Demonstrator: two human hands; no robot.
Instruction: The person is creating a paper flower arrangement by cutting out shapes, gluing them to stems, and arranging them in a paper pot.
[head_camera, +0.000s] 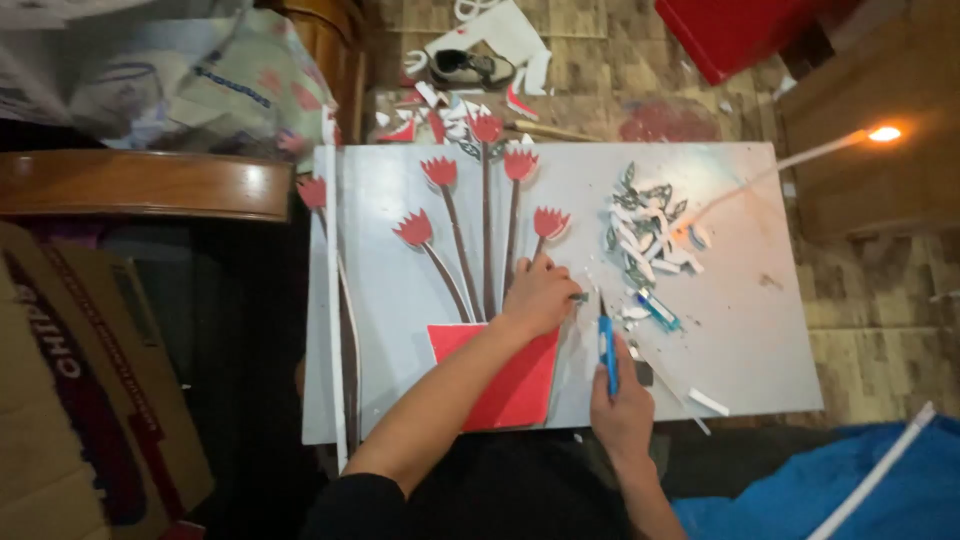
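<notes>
1. Nearest the camera, both forearms reach forward over the near edge of the grey craft board (740, 340), the largest thing in view and the landmark for the rest. It lies flat across the person's lap or a low surface, probably so pieces can be pressed and cut on it.
2. Red paper pot (515, 385) sits at the board's near edge, left of centre, partly under the left forearm. Dark stems rise from it toward the far edge.
3. Red paper flowers (440, 172) cap those stems across the board's far left half, fanned out like a bouquet.
4. Heap of white and grey paper scraps (648, 232) lies on the board's right half, seemingly kept clear of the picture.
5. Left hand (538, 295) rests palm down near the board's middle, just above the pot, fingers curled and fingertips pressing beside the stems. It grasps nothing I can make out; it appears to steady the work.
6. Right hand (622, 405) is at the board's near edge, right of the pot, fingers closed around a blue craft knife (607, 345) whose tip points away from the person toward the left hand's fingertips.
7. Small blue-green tube-like item (658, 310) lies on the board between the knife and the scraps; its kind is unclear.
8. Lit candle flame (884, 133) glows beyond the board's far right corner.
</notes>
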